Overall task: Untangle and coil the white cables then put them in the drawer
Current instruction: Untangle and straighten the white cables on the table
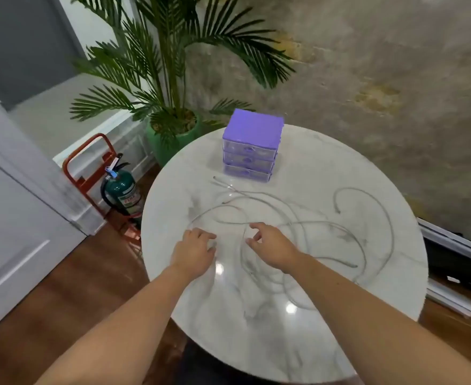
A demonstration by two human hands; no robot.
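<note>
step: untangling, start | white cables (pixel 292 218) loose, tangled mid-table, near side of purple drawer unit (pixel 249 147), drawers closed | left hand (pixel 194 252) and right hand (pixel 271 248) fingers apart, holding nothing | next: pinch one strand, draw free

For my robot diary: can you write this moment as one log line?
stage: start | white cables: tangled on table | left hand, right hand: reaching, open | purple drawer unit: shut

Cables spread across a round table, drawer unit at its far edge.

The drawer unit (pixel 249 147) stands near the table's (pixel 339 343) far edge, drawers facing the person. The cables (pixel 289 215) lie tangled before it, from the middle toward the right edge. Both hands, left hand (pixel 194 252) and right hand (pixel 273 247), sit over the cables' near-left part. Beyond the table's far-left edge stand a potted plant (pixel 170 79) and a fire extinguisher (pixel 120 187) on the floor.
</note>
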